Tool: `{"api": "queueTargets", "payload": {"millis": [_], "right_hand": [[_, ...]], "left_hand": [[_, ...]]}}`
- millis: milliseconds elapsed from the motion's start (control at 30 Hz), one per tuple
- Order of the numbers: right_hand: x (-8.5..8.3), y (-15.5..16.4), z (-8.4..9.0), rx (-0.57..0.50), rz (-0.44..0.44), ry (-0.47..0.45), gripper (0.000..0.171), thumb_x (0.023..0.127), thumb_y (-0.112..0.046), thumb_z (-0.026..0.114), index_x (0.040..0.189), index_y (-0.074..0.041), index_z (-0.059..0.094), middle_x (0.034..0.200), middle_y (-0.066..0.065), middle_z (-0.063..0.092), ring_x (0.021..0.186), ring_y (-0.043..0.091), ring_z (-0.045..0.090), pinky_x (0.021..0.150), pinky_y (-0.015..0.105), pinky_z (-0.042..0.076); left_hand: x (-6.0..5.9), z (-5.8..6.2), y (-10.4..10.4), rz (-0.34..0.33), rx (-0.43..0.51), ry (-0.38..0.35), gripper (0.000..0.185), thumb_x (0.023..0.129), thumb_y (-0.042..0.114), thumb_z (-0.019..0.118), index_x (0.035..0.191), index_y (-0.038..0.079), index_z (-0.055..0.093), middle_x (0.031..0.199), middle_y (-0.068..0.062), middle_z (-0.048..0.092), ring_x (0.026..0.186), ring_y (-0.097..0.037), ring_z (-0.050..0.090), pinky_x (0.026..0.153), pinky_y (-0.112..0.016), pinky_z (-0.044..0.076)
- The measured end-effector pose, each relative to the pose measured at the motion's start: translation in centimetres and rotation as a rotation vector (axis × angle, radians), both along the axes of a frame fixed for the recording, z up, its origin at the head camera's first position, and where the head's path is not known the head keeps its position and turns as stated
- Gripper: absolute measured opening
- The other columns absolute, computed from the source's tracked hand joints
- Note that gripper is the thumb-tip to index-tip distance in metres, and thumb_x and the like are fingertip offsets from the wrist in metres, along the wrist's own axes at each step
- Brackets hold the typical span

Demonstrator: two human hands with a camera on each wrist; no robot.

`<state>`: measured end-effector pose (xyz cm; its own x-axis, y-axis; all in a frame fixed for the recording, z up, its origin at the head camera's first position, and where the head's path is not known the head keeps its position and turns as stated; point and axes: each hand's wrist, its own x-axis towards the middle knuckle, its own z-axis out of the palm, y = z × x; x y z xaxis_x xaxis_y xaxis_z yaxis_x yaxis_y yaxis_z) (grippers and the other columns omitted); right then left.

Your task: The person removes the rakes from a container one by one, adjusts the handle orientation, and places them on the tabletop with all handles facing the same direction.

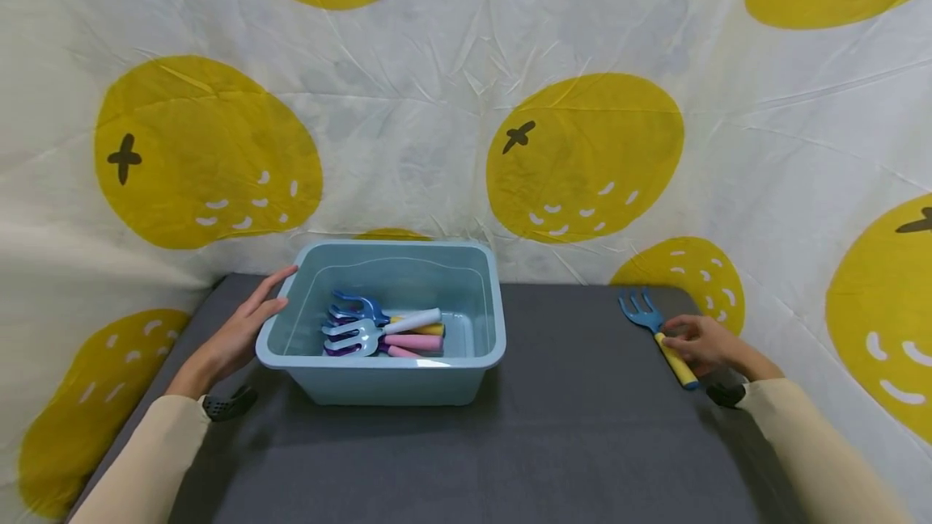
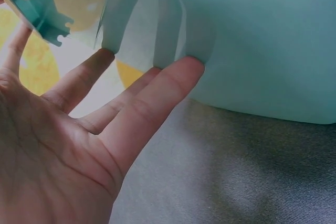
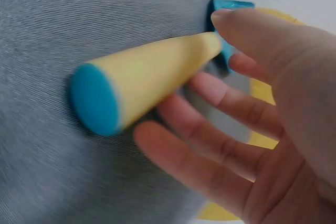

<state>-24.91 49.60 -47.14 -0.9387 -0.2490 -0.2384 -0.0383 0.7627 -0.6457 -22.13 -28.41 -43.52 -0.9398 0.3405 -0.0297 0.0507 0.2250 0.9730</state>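
A hand fork (image 1: 675,361) with a blue head and a yellow, blue-tipped handle lies at the right of the grey table. My right hand (image 1: 702,344) is beside it, thumb over the neck end and fingers along the near side of the yellow handle (image 3: 152,72), loosely bent and not wrapped round it. At the left, a pale blue plastic basin (image 1: 393,385) holds several hand forks (image 1: 364,334) with white, pink and yellow handles. With spread, fairly straight fingers, my left hand (image 1: 236,336) touches the basin's left wall; its fingertips (image 2: 191,66) meet the plastic.
A dark grey cloth (image 1: 575,443) covers the table. Behind it hangs a white curtain (image 1: 408,152) printed with yellow fruit, close to the table's back edge. Each wrist wears a black band (image 1: 229,404) below a beige sleeve.
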Motion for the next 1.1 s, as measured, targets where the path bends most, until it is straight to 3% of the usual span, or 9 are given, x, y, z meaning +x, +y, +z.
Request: {"api": "queueTargets", "payload": {"millis": [300, 533, 667, 767, 1100], "right_hand": [[-1.4, -3.5, 7.2, 0.093, 0.199, 0.01, 0.055, 0.101, -0.018, 0.067, 0.142, 0.01, 0.044, 0.118, 0.032, 0.065, 0.084, 0.031, 0.069, 0.056, 0.041, 0.059], [-3.4, -8.8, 13.1, 0.154, 0.326, 0.058, 0.06, 0.098, -0.023, 0.072, 0.146, -0.001, 0.045, 0.124, 0.028, 0.062, 0.075, 0.021, 0.068, 0.056, 0.037, 0.057], [-4.6, -12.6, 15.9, 0.195, 0.386, 0.069, 0.063, 0.097, -0.027, 0.073, 0.149, -0.006, 0.045, 0.128, 0.025, 0.06, 0.087, 0.025, 0.071, 0.064, 0.039, 0.058], [-5.4, -15.7, 17.8, 0.223, 0.431, 0.075, 0.065, 0.096, -0.027, 0.075, 0.151, -0.008, 0.045, 0.128, 0.022, 0.06, 0.098, 0.03, 0.072, 0.071, 0.042, 0.059], [-7.2, -26.0, 21.3, 0.301, 0.592, 0.202, 0.064, 0.092, -0.023, 0.08, 0.148, -0.016, 0.051, 0.126, 0.014, 0.064, 0.099, 0.028, 0.072, 0.086, 0.044, 0.058]], "left_hand": [[0.1, 0.1, 0.0, 0.015, -0.005, 0.001, 0.06, 0.112, 0.036, 0.038, 0.165, 0.037, 0.011, 0.169, -0.015, 0.003, 0.14, -0.045, 0.029, 0.098, -0.046, 0.049], [0.2, 0.1, 0.1, 0.015, 0.008, 0.004, 0.059, 0.112, 0.036, 0.039, 0.165, 0.036, 0.012, 0.169, -0.015, 0.004, 0.139, -0.045, 0.031, 0.096, -0.044, 0.05], [0.3, -0.1, 0.2, 0.023, 0.006, 0.008, 0.059, 0.112, 0.035, 0.039, 0.165, 0.036, 0.013, 0.169, -0.014, 0.005, 0.139, -0.046, 0.03, 0.098, -0.05, 0.048], [0.2, -0.2, 0.2, 0.033, -0.002, 0.016, 0.059, 0.112, 0.036, 0.039, 0.165, 0.035, 0.013, 0.169, -0.014, 0.005, 0.14, -0.046, 0.03, 0.101, -0.053, 0.046], [0.0, -0.2, 0.4, 0.047, -0.015, 0.022, 0.059, 0.112, 0.037, 0.04, 0.165, 0.035, 0.014, 0.17, -0.012, 0.005, 0.142, -0.045, 0.029, 0.106, -0.06, 0.041]]}}
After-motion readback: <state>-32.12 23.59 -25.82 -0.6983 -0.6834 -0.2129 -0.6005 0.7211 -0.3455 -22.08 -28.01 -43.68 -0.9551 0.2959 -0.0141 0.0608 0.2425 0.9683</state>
